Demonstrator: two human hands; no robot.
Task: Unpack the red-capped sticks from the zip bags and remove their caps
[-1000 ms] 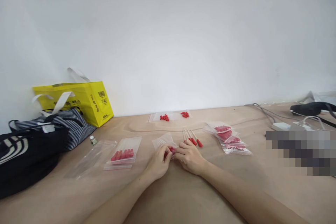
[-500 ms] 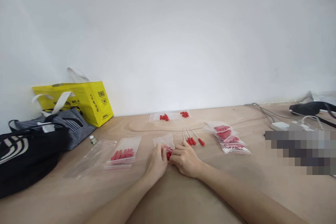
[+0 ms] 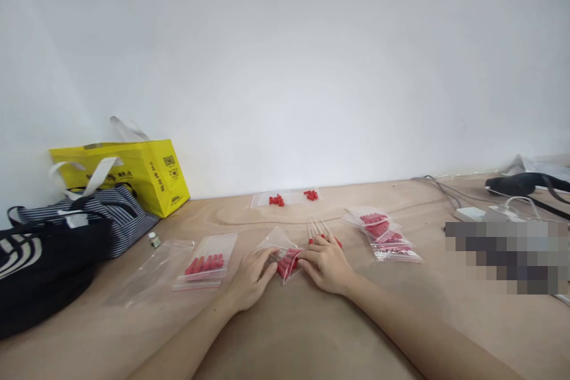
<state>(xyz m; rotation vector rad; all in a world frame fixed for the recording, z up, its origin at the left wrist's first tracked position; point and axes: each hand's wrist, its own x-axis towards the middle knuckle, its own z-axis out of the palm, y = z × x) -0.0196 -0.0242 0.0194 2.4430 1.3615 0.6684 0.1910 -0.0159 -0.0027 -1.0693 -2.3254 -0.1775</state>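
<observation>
A small clear zip bag (image 3: 289,267) holding several droppers with red bulbs lies on the wooden table between my hands. My left hand (image 3: 250,278) has its thumb and fingers at the bag's left edge. At the right edge, the fingers of my right hand (image 3: 328,266) are closed on the plastic. Just behind my right hand, loose droppers (image 3: 316,229) lie with their thin stems pointing away and their red bulbs partly hidden. To the left is a flat zip bag of red-bulbed droppers (image 3: 205,263), beside a clear plastic bag (image 3: 154,270) without visible contents.
Filled zip bags (image 3: 386,236) overlap at the right. Red bulbs (image 3: 276,200) lie on plastic near the wall. A small bottle (image 3: 154,240), a yellow bag (image 3: 155,181), a striped bag (image 3: 129,219) and a black bag (image 3: 53,273) stand left. Cables and a white adapter (image 3: 469,214) are right.
My hands have moved apart, the left one leftward and the right one slightly rightward. The bag between them is now flatter, and its red bulbs show more.
</observation>
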